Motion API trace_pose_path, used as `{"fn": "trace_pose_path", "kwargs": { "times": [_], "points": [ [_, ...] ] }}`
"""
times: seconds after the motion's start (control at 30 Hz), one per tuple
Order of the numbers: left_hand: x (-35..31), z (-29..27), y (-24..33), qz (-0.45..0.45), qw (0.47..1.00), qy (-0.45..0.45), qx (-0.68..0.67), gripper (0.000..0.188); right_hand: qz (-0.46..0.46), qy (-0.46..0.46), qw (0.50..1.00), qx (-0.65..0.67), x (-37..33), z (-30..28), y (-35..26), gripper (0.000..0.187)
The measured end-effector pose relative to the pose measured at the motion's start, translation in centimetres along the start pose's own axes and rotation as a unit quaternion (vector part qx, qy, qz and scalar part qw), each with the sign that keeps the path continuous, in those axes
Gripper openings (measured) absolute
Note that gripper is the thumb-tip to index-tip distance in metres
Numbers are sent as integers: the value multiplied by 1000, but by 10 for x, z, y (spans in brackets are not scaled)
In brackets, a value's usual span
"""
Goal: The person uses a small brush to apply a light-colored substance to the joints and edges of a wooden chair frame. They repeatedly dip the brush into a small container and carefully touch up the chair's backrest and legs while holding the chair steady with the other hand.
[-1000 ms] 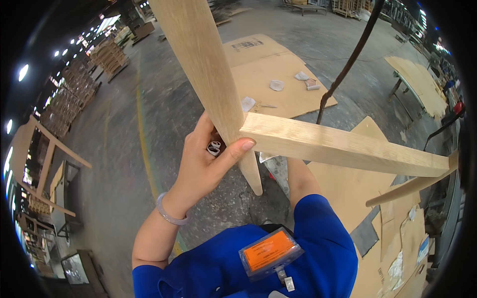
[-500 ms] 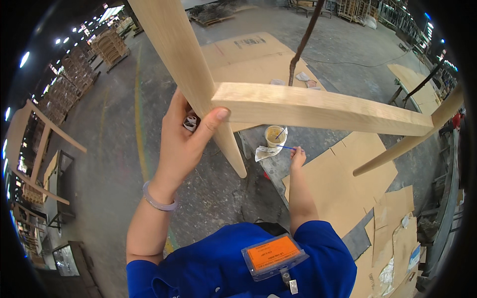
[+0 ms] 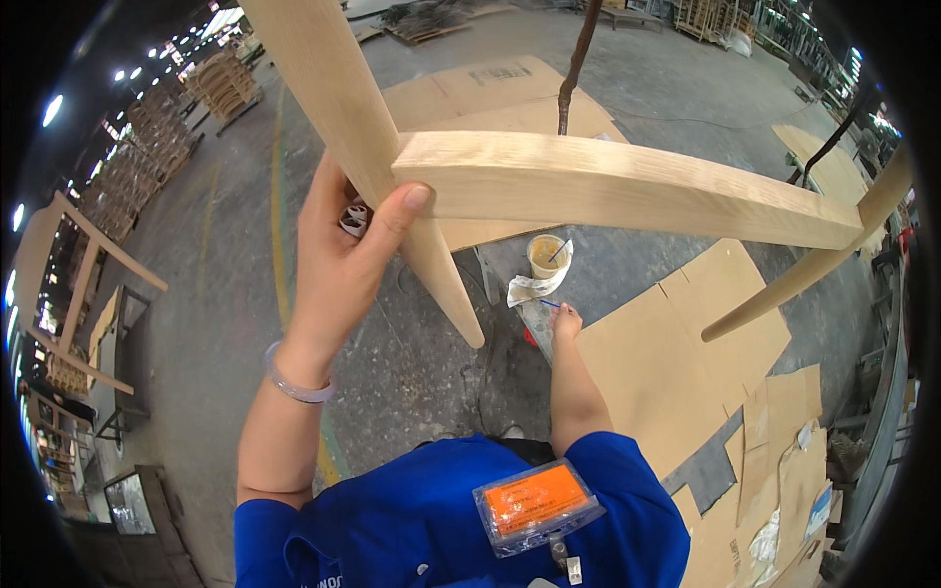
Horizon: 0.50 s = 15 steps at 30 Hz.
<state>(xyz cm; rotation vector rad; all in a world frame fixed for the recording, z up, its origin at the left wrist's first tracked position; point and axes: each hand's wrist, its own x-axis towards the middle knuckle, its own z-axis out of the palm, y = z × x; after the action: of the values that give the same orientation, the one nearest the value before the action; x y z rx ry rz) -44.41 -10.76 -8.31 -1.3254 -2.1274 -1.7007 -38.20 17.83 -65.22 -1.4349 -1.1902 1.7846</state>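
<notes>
My left hand (image 3: 345,235) is closed around a tapered leg (image 3: 338,93) of a bare wooden chair frame, its thumb pressing beside the joint with the crosspiece (image 3: 627,186). A small dark and white thing (image 3: 354,220) shows at its fingers; I cannot make out what it is. The crosspiece runs right to a second leg (image 3: 774,289). Lower and farther right, my right hand (image 3: 566,323) pinches a thin blue stick (image 3: 551,303); its far tip is hard to see. Just beyond is a tub (image 3: 545,257) of yellowish paste with another blue stick in it, beside a crumpled white cloth (image 3: 529,288).
Cardboard sheets (image 3: 676,363) cover much of the grey work surface, with torn pieces (image 3: 784,431) at the lower right. A dark upright rod (image 3: 569,83) stands behind the crosspiece. Another wooden chair frame (image 3: 83,255) is at the left. Stacked wooden parts (image 3: 223,86) stand farther off.
My right hand has drawn slightly back and left with the blue stick. In the view, my left hand and the near part of the chair frame sit a little farther left and higher.
</notes>
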Motion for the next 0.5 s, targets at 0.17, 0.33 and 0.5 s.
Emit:
{"fn": "trace_pose_path", "kwargs": {
  "times": [0.17,0.33,0.5],
  "points": [
    [-7,-7,3,25,998,-17,-54,54,-151,-57,984,75,-81,-19,-69,43],
    [-13,-14,5,29,995,-44,-80,56,-182,-291,938,-40,-212,-79,-203,32],
    [-20,-21,1,30,993,-67,-94,59,-315,-468,809,-164,-340,-145,-350,29]
  ]
}}
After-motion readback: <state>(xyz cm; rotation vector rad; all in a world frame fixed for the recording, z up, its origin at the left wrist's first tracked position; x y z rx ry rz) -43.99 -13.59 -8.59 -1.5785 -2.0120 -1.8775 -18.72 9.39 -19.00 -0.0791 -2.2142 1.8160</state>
